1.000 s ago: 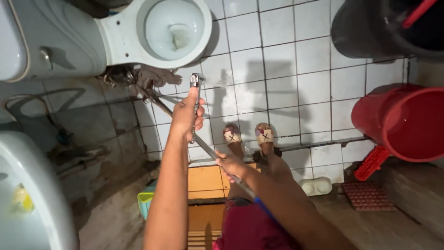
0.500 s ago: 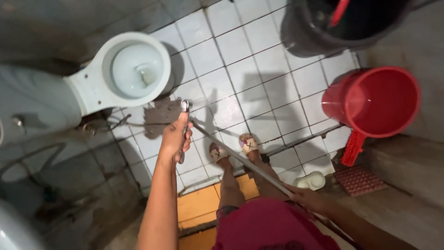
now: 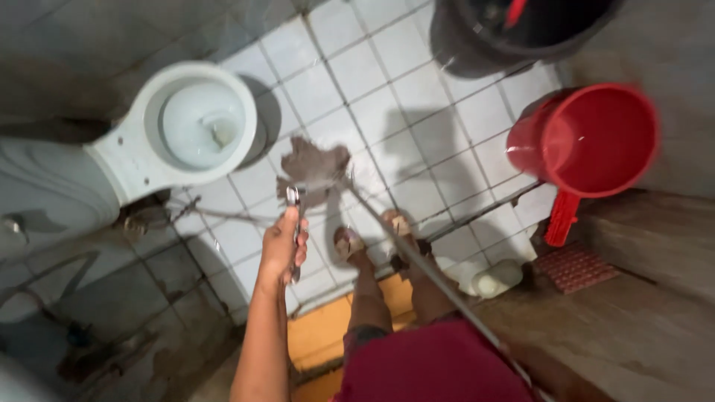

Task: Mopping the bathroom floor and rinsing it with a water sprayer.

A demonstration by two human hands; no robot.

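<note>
The grey rag mop head (image 3: 313, 167) has swung nearer the white ceramic toilet bowl (image 3: 190, 126). Left hand (image 3: 284, 242) clenches a metal tool (image 3: 293, 223); right hand unseen. Wet tiled floor (image 3: 372, 97) risks slipping.

We found just one package: a small white plastic bottle (image 3: 497, 278) that lay on its side on the tiled floor, near the red bucket (image 3: 596, 141), just below and to the left of that bucket's downward-pointing handle. It was squat and rounded, its colour plain white, with no label we could make out. We saw no signs, labels or screens anywhere else
</note>
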